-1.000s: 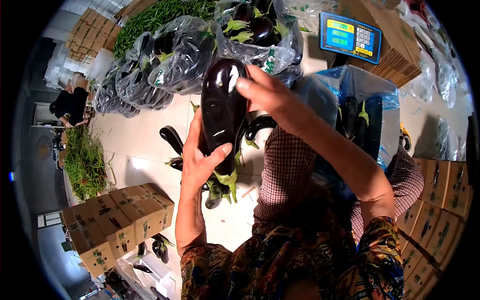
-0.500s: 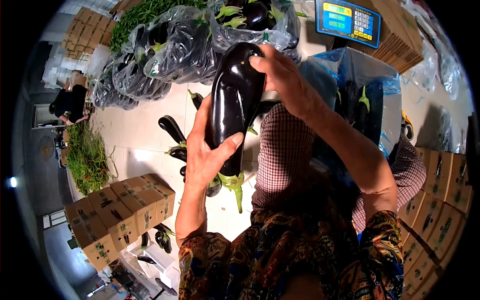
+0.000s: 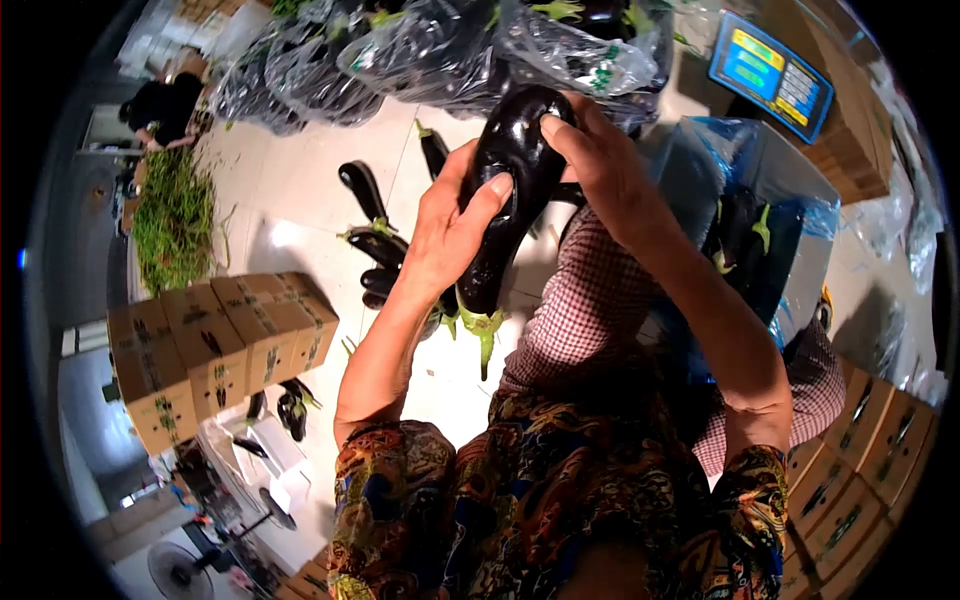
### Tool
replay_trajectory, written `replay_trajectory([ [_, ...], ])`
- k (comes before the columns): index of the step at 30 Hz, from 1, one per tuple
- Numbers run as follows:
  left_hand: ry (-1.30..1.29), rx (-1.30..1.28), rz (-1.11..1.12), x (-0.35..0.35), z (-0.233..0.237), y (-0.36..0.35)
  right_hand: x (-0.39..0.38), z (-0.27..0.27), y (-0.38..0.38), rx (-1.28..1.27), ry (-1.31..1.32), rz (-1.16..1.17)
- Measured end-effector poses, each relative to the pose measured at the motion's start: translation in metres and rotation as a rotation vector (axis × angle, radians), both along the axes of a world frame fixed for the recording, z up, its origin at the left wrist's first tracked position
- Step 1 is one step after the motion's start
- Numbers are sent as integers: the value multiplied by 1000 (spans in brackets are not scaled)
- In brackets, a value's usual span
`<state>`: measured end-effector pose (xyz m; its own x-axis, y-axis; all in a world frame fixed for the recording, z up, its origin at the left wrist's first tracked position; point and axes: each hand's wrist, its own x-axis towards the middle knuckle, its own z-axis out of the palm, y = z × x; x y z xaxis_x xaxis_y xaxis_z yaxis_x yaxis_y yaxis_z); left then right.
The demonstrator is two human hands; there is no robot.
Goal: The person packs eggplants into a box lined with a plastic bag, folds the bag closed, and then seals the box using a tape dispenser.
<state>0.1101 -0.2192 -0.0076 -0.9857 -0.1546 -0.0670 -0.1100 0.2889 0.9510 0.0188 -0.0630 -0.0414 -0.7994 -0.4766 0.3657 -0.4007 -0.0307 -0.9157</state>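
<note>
A large, glossy dark eggplant [image 3: 490,260] is held between both my hands, its green stem end pointing down toward my lap. My left hand [image 3: 448,228] grips its middle from the left, thumb lying across the skin. Around the rounded upper end closes my right hand [image 3: 608,170], thumb pressed on top. Several smaller eggplants [image 3: 376,246] lie on the floor beyond my left forearm. To the right stands a box lined with blue plastic [image 3: 808,185], with eggplants [image 3: 737,222] inside it.
Plastic bags full of eggplants [image 3: 420,65] line the far side. A scale display [image 3: 770,78] stands at upper right. Cartons are stacked at left [image 3: 215,335] and lower right [image 3: 840,480]. Another person [image 3: 165,110] bends near a green heap [image 3: 175,215].
My left hand has slid up the eggplant toward its rounded end, its thumb now higher on the skin. The view has shifted and turned, so the surroundings sit differently.
</note>
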Motion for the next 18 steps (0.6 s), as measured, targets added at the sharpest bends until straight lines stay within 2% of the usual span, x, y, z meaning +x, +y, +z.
replay_trajectory([
  [1, -38, -6, 21, 3, -3, -5, 2, -3, -4, 24, 4, 20],
  [3, -181, 211, 19, 9, -12, -22, 6, -1, -14, 72, 14, 59],
  [5, -180, 568, 70, 17, -25, -31, 16, 14, -17, 81, -352, 171],
  [6, -199, 564, 88, 21, -31, -37, 13, 8, -19, 108, -71, 235],
  [9, -264, 631, 163, 34, -35, -41, 16, 0, -24, 97, -344, 354],
  [10, -285, 664, 188, 36, -33, -40, 18, -6, -27, 40, -291, 359],
  [13, -189, 700, 129, 39, -32, -40, 18, -6, -24, 149, -207, 390],
  [18, -214, 497, 186, 38, -26, -31, 19, -6, -23, 181, -346, 405],
])
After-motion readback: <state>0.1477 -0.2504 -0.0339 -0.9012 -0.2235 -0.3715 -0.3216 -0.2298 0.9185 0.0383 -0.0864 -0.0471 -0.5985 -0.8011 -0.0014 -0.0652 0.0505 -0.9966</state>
